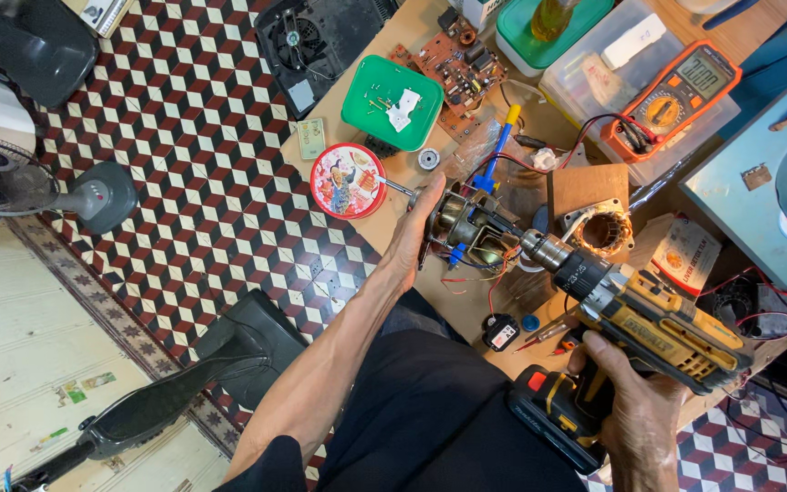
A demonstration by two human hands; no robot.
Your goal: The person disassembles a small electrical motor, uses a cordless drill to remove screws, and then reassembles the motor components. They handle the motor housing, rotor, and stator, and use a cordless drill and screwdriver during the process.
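The right hand (635, 410) grips the handle of a yellow and black cordless drill (649, 323), fingers wrapped tight around it, with the battery pack low and toward the body. The drill's long axis runs from lower right to upper left, and its chuck (544, 249) meets the shaft end of a small electric motor (471, 228). The left hand (412, 237) sits on the far side of that motor, open and flat against its end, bracing it rather than closing around it. So the motor lies between the two hands, directly in line with the drill, with the left hand nearer to it.

The motor rests near the front edge of a wooden workbench (430, 301), with thin red and blue wires trailing from it. Just beyond lie a round red tin (348, 180), a green plastic lid (392, 102) holding screws, and a circuit board (453, 64). To the right stand a copper-wound stator (598, 230) and an orange multimeter (671, 100). Room on the bench is tight all round; open space is only toward the body, over the tiled floor (202, 164).
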